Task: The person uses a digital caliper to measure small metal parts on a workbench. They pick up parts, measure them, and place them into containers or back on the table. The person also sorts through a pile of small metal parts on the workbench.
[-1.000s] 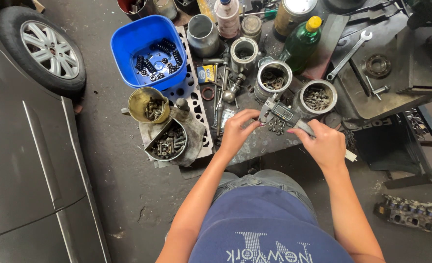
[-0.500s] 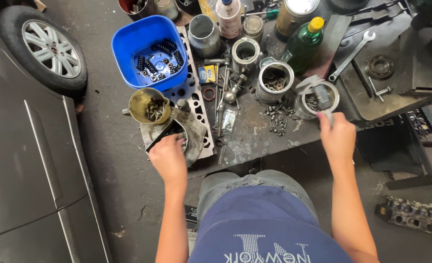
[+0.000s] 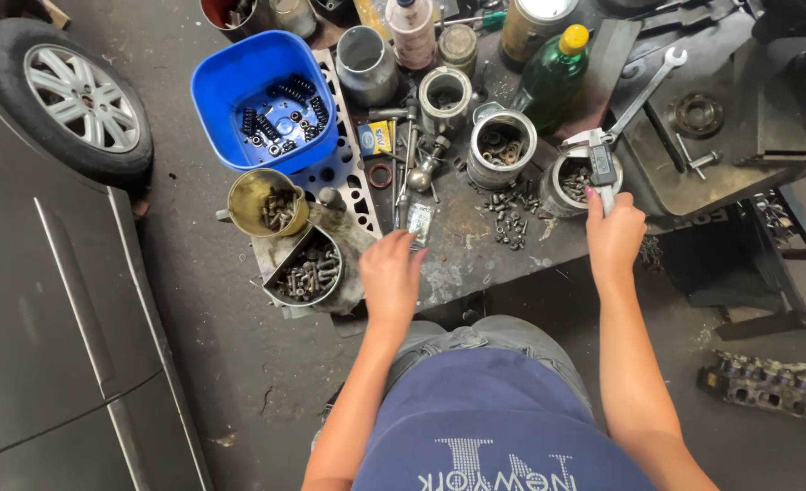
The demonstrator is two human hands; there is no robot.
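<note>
Caliper (image 3: 600,165) lies across the rim of a metal can (image 3: 574,182) of small parts, at the right side of the grimy counter (image 3: 475,245); your right hand (image 3: 614,238) holds its lower end, fingers clamped on it. Your left hand (image 3: 390,273) rests at the counter's near edge, fingers loosely together, gripping nothing, just beside a small flat packet (image 3: 418,221). Loose bolts (image 3: 510,218) lie scattered between the two hands. Left of your left hand stands a tin of bolts (image 3: 305,268), with a blue tub (image 3: 271,100) behind it
</note>
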